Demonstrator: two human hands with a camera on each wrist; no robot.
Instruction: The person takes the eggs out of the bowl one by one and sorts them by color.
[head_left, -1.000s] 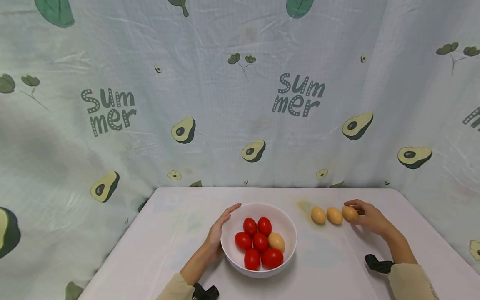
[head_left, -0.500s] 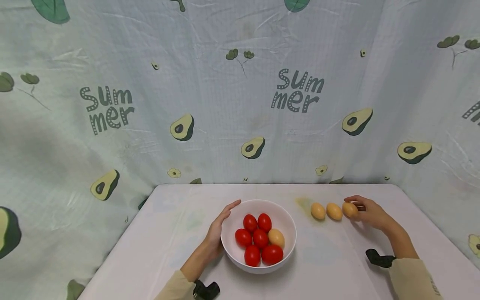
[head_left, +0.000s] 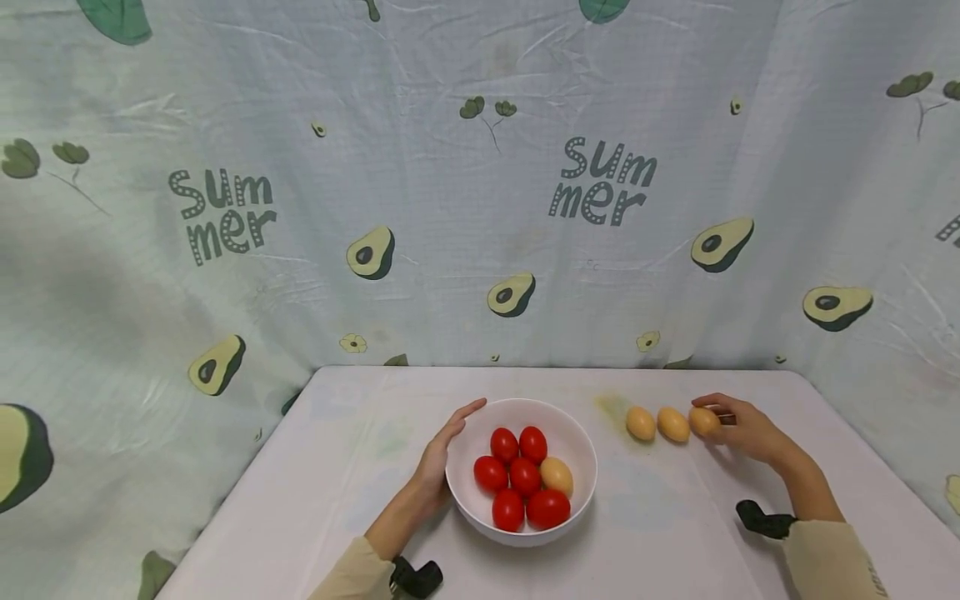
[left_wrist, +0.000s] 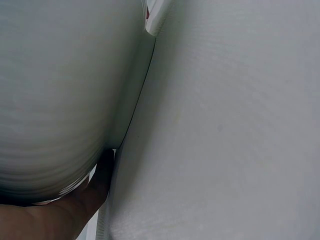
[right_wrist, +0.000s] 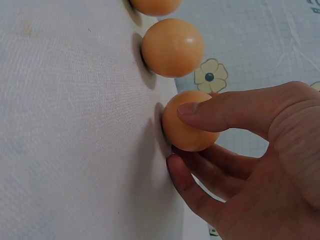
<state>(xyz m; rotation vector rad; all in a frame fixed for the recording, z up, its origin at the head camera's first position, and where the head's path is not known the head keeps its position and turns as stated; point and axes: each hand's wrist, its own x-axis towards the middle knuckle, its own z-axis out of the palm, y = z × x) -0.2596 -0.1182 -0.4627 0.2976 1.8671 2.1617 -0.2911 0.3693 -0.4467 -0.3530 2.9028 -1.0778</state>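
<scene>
Bowl [head_left: 517, 539] is braced, seemingly against sliding, by the outstretched left hand [head_left: 437, 462], while the rightmost egg [head_left: 702, 422] is pinched by the right hand [head_left: 752, 432]

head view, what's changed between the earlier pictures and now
Nothing visibly changed among the things: the whole picture shifts slightly, backdrop included, so probably only the camera moved. The right hand is still at the rightmost yellow egg, the left hand still against the white bowl. The bowl's contents and the other two yellow eggs stay put.
</scene>
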